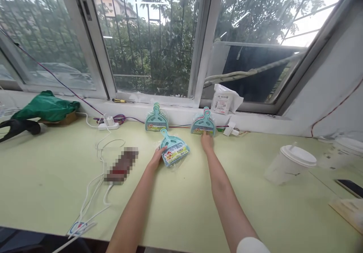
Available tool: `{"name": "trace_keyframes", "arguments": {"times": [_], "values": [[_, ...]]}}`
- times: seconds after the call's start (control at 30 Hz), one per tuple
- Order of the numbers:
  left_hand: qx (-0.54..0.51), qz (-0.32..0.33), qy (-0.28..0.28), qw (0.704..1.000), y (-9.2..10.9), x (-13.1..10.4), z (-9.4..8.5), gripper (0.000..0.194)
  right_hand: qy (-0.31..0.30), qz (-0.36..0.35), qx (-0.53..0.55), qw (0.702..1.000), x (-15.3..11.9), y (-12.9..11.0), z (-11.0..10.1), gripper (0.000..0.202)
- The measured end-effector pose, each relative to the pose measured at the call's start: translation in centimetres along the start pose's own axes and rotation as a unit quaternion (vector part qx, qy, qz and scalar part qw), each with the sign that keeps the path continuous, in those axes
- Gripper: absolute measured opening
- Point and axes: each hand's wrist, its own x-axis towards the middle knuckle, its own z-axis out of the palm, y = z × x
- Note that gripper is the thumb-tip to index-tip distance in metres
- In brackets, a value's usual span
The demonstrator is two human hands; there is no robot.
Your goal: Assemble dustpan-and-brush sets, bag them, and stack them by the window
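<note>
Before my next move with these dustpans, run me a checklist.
1. Left hand on the middle dustpan: ok, thumb over its edge.
2. Right hand at the right stack: ok, touching its lower front.
3. Right hand's grip firm: cannot tell, fingertips hidden.
4. Left stack upright: ok, near the window wall.
5. Lidded cup clear of the right arm: ok, well apart.

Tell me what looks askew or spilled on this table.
The front dustpan set, with the left hand at its edge, sits askew: its handle slants left, while the left stack behind it stands straight. No spill shows.
</note>
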Motion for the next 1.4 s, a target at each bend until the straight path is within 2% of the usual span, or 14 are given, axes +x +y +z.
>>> {"name": "trace_keyframes", "arguments": {"times": [0.13,0.37,0.5,0.57,0.63,0.73,0.8,0.9,0.97,1.03,1.1,1.17,1.3,1.4], "values": [[-0.018,-0.004,0.009,1.0,0.1,0.4,0.0,0.048,0.082,0.006,-0.005,0.997,1.3,-0.1,-0.9,0.056],[-0.011,0.003,-0.013,1.0,0.3,-0.7,0.5,0.046,0.104,-0.018,0.08,0.991,1.6,-0.1,-4.3,0.052],[-0.013,0.006,-0.033,0.999,0.4,-1.1,1.0,0.048,0.097,-0.125,0.255,0.954,-3.3,-2.6,-5.9,0.041],[-0.018,0.006,-0.045,0.999,0.4,-1.4,1.4,0.048,0.045,-0.213,0.338,0.916,-7.3,-4.2,-6.1,0.033],[-0.028,0.014,-0.051,0.998,0.4,-1.7,2.0,0.047,-0.021,-0.246,0.384,0.89,-11.3,-5.6,-6.0,0.027],[-0.034,0.02,-0.034,0.999,0.3,-2.4,2.6,0.041,-0.083,-0.168,0.433,0.882,-15.5,-6.5,-5.5,0.033],[-0.031,0.015,-0.038,0.999,0.3,-2.9,2.8,0.039,-0.127,-0.07,0.505,0.851,-16.7,-6.2,-5.3,0.038],[-0.017,-0.016,-0.124,0.992,0.5,-3.9,2.9,0.041,-0.185,0.042,0.642,0.743,-16.9,-5.2,-4.8,0.035],[0.005,-0.061,-0.21,0.976,0.6,-4.5,3.0,0.047,-0.159,0.084,0.705,0.687,-17.0,-4.5,-4.3,0.035],[0.031,-0.106,-0.277,0.955,0.7,-4.9,3.1,0.05,-0.117,0.121,0.732,0.661,-17.3,-3.8,-3.9,0.039],[0.047,-0.123,-0.3,0.945,0.5,-5.0,3.1,0.047,-0.116,0.143,0.737,0.65,-17.7,-3.1,-3.7,0.044],[0.052,-0.098,-0.276,0.955,0.3,-4.6,3.1,0.042,-0.138,0.142,0.735,0.648,-17.8,-2.4,-4.0,0.05],[0.04,-0.027,-0.148,0.988,0.1,-3.6,2.9,0.033,-0.163,0.115,0.719,0.665,-17.1,-1.5,-5.3,0.057],[0.0,-0.008,-0.089,0.996,0.7,-3.0,2.5,0.033,-0.196,0.087,0.714,0.667,-16.7,-1.4,-6.3,0.055]]}}
